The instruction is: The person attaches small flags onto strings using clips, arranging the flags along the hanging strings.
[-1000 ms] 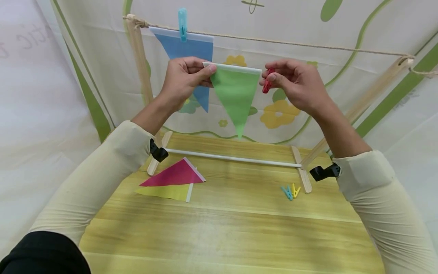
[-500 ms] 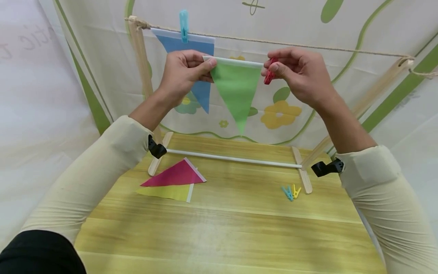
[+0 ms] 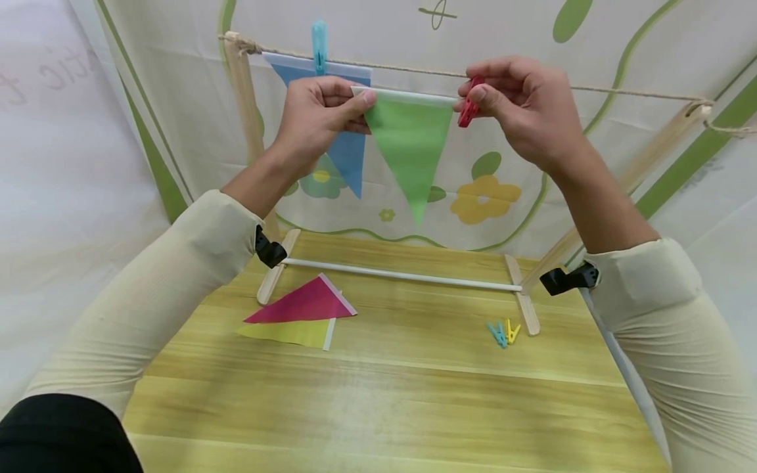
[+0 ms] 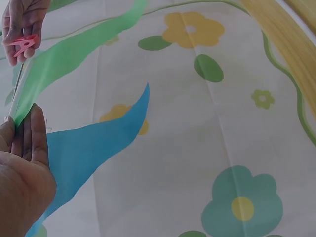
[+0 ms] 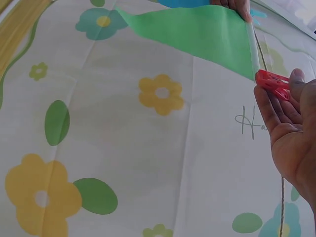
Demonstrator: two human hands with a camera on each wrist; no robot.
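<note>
My left hand (image 3: 324,118) pinches the upper left corner of a green triangular pennant (image 3: 411,135) with a white top edge, its tip hanging down. My right hand (image 3: 523,108) holds a red clothespin (image 3: 470,103) between thumb and fingers, at the pennant's upper right corner. In the right wrist view the red clothespin (image 5: 273,85) lies right by that corner; whether it touches the cloth I cannot tell. The pennant's white edge is just below a twine line (image 3: 414,69). Left of it a blue pennant (image 3: 349,154) hangs from the twine under a light blue clothespin (image 3: 319,47), partly behind my left hand.
Wooden posts (image 3: 244,98) hold the twine at both ends, joined low down by a white rod (image 3: 402,274). A magenta pennant (image 3: 304,302) overlaps a yellow pennant (image 3: 290,332) on the wooden table (image 3: 378,407). Blue (image 3: 497,334) and yellow clothespins (image 3: 512,332) lie at right.
Both hands have risen, lifting the green pennant and the red clothespin toward the twine. The right hand now overlaps the twine in the head view. The things on the table stay put.
</note>
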